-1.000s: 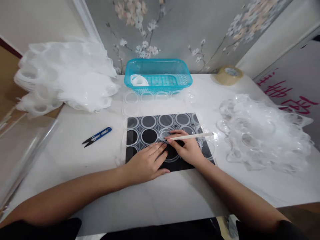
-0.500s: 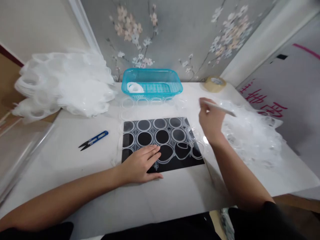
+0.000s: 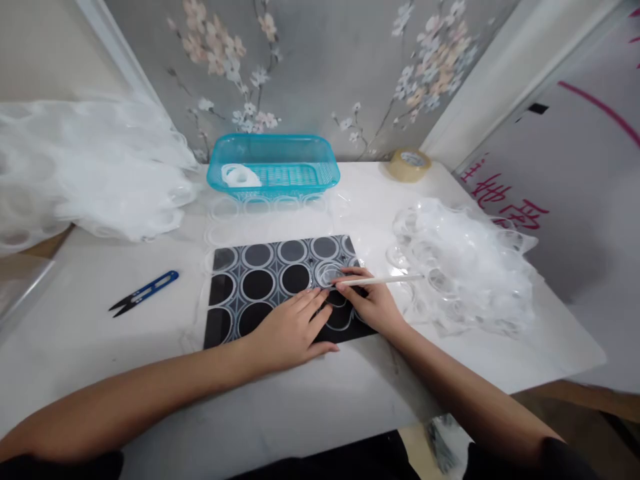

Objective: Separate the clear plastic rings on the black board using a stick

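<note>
A clear sheet patterned with white-edged rings (image 3: 257,255) lies over a black board (image 3: 219,337) on the table. My left hand (image 3: 290,327) rests flat on the sheet's near part, fingers stretched out and holding nothing. Just to its right, my right hand (image 3: 373,303) pinches a thin white pen-like tool (image 3: 385,281), its tip pointing left and down at the sheet by my left fingertips. What kind of tip it has is too small to tell. Under that tip, ring outlines overlap, partly covered by my fingers.
Blue thread snips (image 3: 145,292) lie left of the board. Behind it stands a turquoise basket (image 3: 274,190) with white rings (image 3: 241,176) inside. Tape (image 3: 409,165) sits at the back right. Piles of clear ringed sheets rise at the left (image 3: 110,167) and right (image 3: 465,273).
My right hand has come down and left from above the right pile to the sheet, bringing the white tool along. My left hand stays flat on the sheet. The view has shifted right.
</note>
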Tool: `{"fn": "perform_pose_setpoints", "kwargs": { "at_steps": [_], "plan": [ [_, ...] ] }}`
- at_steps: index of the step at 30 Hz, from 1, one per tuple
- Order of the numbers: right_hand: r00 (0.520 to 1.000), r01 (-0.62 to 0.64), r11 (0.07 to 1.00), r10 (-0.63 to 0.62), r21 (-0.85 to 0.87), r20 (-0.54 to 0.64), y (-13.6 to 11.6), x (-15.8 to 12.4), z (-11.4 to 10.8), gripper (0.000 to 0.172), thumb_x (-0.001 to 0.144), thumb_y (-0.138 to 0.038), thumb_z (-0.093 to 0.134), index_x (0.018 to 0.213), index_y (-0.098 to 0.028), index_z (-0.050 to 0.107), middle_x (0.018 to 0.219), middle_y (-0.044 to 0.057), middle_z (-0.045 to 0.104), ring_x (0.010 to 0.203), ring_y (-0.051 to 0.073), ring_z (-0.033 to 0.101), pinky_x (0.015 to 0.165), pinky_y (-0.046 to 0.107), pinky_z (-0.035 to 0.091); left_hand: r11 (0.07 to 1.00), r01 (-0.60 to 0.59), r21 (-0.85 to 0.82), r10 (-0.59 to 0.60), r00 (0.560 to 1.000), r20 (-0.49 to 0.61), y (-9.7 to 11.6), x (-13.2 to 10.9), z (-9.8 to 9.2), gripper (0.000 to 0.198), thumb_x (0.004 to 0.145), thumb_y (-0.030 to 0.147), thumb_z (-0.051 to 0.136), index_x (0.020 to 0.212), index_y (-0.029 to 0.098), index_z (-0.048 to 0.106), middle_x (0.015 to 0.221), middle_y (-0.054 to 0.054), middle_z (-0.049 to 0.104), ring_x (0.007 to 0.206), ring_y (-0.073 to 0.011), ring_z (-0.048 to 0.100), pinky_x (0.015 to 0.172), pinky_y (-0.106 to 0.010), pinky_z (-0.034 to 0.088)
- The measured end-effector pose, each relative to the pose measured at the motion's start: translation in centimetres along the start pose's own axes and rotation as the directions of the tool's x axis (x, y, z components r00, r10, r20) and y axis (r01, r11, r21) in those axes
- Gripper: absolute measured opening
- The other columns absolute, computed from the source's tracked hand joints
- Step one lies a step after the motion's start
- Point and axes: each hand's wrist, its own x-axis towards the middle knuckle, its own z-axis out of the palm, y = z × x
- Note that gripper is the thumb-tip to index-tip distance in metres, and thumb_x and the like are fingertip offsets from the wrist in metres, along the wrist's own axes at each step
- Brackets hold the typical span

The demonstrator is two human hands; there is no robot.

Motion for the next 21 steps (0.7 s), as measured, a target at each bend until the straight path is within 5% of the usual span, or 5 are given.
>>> {"fn": "perform_pose_setpoints", "kwargs": {
  "at_steps": [12,21],
  "plan": [
    [0.996,0.074,0.993,-0.07,-0.09,0.048,0.07,0.12,-0.23,0.019,0.087,-0.033,0.059,0.095,-0.024,0.073,0.104,0.008,0.07,0.109,0.024,0.059,0.095,0.042,0.049,1.0,-0.002,0.015,0.002,0.999,-0.032,0.08,-0.18,0.41,0.064,0.095,0.058,0.03,0.117,0.005,0.058,0.129,-0.022,0.055,0.121,-0.0315,0.053,0.1,-0.042,0.044],
    [0.936,0.353,0.909,-0.343,-0.22,0.083,0.32,-0.59,0.39,0.02,0.089,-0.023,0.055,0.098,-0.026,0.072,0.098,0.004,0.074,0.11,0.024,0.061,0.093,0.041,0.052,0.999,0.004,-0.051,-0.003,1.0,0.023,-0.25,-0.27,0.49,0.068,0.092,0.061,0.035,0.123,0.004,0.055,0.134,-0.023,0.051,0.127,-0.0318,0.048,0.105,-0.043,0.041]
  ]
}}
